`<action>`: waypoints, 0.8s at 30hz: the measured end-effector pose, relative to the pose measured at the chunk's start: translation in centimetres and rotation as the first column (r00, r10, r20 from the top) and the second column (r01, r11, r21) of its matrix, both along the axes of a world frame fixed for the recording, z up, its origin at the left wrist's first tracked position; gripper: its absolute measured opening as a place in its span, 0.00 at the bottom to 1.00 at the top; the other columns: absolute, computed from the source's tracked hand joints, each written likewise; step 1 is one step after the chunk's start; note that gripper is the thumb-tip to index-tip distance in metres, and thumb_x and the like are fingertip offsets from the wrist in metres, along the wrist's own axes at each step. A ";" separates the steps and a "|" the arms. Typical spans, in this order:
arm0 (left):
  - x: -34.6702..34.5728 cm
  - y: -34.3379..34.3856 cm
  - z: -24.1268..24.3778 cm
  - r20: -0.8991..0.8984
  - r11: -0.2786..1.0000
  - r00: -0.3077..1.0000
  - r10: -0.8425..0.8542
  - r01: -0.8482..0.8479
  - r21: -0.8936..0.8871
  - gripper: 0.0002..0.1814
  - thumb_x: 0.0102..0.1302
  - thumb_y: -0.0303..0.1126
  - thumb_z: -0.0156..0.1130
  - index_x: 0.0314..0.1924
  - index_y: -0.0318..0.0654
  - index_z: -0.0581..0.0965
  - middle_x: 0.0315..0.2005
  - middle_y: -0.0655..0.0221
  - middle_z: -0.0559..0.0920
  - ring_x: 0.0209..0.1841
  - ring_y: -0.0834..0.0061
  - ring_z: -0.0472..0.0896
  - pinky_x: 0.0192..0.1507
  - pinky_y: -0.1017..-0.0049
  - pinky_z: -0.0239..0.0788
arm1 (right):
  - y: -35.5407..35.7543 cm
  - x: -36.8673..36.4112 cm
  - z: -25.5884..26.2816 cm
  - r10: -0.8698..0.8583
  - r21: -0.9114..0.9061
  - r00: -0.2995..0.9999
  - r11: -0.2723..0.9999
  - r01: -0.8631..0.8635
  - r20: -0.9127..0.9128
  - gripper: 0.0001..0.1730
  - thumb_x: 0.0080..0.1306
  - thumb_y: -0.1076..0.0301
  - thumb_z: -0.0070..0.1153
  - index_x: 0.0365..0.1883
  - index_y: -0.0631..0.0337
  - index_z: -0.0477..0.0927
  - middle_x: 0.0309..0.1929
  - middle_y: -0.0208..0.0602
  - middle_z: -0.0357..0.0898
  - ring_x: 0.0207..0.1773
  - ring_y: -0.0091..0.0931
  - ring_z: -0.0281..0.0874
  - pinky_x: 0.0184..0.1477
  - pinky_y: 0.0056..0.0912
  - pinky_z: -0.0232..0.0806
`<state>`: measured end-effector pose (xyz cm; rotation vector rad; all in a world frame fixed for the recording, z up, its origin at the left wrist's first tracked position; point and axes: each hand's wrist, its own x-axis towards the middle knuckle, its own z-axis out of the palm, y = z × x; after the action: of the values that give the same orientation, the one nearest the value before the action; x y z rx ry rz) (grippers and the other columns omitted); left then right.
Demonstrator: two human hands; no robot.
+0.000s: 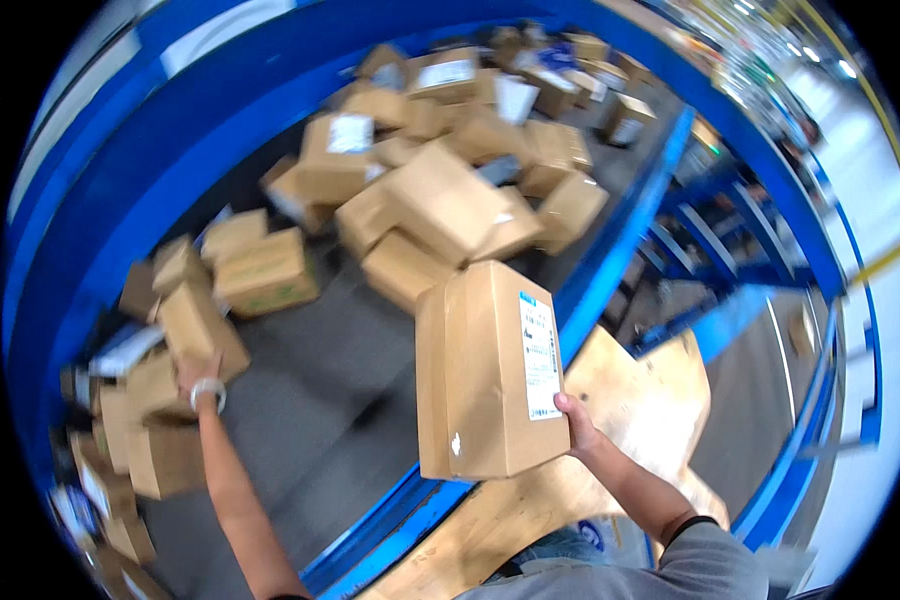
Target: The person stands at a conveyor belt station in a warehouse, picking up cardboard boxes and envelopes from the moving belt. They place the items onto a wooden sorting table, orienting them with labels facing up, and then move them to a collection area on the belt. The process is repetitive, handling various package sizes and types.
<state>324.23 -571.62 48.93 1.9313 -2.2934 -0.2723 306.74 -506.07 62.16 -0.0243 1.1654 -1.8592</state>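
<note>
My right hand [581, 426] grips the lower right edge of a cardboard box [472, 375], its thumb on the side with a white shipping label [541, 356]. The box is held up above the blue rail [420, 499] of a dark conveyor belt [330, 375]. Out to the left, my left hand [199, 371] rests on a smaller cardboard box [199, 322] in a heap on the belt. Its fingers are blurred, so whether they grip that box is unclear. A pale band circles the left wrist.
A large pile of cardboard boxes [450, 195] covers the belt's far part. More cartons [165, 457] line its left side against the blue side wall [120, 202]. A plywood surface [525, 495] lies between the rail and my body. Blue steel framework [727, 232] stands at right.
</note>
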 end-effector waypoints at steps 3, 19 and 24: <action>5.0 3.1 -4.5 -0.067 0.952 0.993 -0.100 0.076 -0.296 0.58 0.49 0.61 0.78 0.74 0.40 0.66 0.67 0.50 0.74 0.67 0.48 0.75 0.68 0.52 0.68 | 8.5 2.2 1.5 -0.154 0.070 0.985 0.985 0.159 -0.076 0.41 0.74 0.44 0.55 0.73 0.69 0.67 0.69 0.46 0.76 0.70 0.36 0.75 0.74 0.41 0.65; -11.0 55.2 5.4 -0.653 0.495 0.300 -0.696 0.859 -0.132 0.52 0.56 0.47 0.75 0.76 0.37 0.62 0.72 0.49 0.67 0.73 0.51 0.66 0.74 0.55 0.57 | 44.3 23.3 -6.0 -0.900 0.567 0.297 0.070 0.821 -0.320 0.46 0.73 0.28 0.45 0.79 0.45 0.53 0.64 0.47 0.73 0.55 0.49 0.83 0.42 0.59 0.82; -16.7 69.5 9.3 -0.768 -0.054 -0.085 -0.635 0.996 -0.065 0.50 0.59 0.42 0.74 0.77 0.35 0.60 0.73 0.49 0.65 0.75 0.52 0.63 0.75 0.56 0.54 | 56.5 5.1 -5.4 -0.925 0.246 0.099 0.006 0.969 -0.367 0.43 0.76 0.36 0.47 0.74 0.62 0.57 0.61 0.52 0.71 0.53 0.46 0.83 0.42 0.50 0.83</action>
<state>307.56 -502.09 58.28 -0.3821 -2.5995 -1.5955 311.79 -449.61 56.76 1.3514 1.9252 -2.6606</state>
